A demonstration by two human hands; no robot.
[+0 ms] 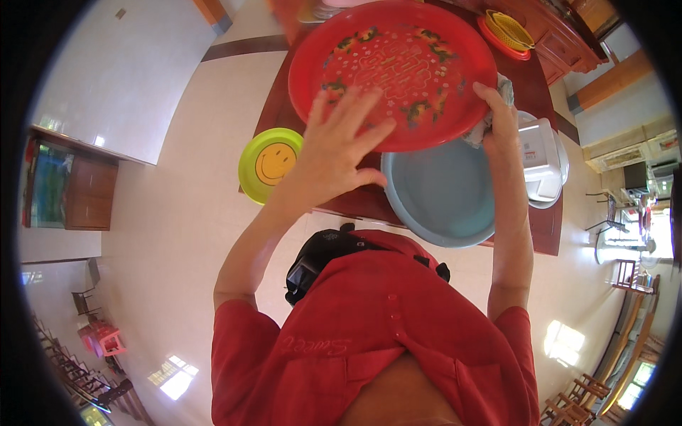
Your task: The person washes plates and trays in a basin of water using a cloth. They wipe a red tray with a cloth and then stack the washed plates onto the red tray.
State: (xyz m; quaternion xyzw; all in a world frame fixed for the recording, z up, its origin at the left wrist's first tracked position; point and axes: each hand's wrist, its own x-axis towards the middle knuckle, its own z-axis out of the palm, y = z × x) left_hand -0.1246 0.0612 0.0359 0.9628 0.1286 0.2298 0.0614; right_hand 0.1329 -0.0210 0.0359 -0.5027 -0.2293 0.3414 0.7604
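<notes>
A large round red tray [398, 67] with a raised pattern and green-and-gold flower prints is held tilted over the table. My right hand [501, 122] grips its right rim, thumb on the inner side. A pale, crumpled cloth [477, 133] is bunched between that hand and the tray's edge. My left hand [334, 153] is open, fingers spread over the tray's lower left part; whether the fingertips touch it I cannot tell. Below the tray is a light blue basin [444, 195] at the table's near edge. A green plate [249, 162] with a yellow smiley face lies left of my left wrist.
A dark red wooden table [540, 231] carries these things. White plastic containers [541, 160] stand at its right, and a yellow strainer basket [510, 30] sits in a red dish at the far right. Stacked dishes show partly behind the tray. A black bag [320, 255] hangs at my waist.
</notes>
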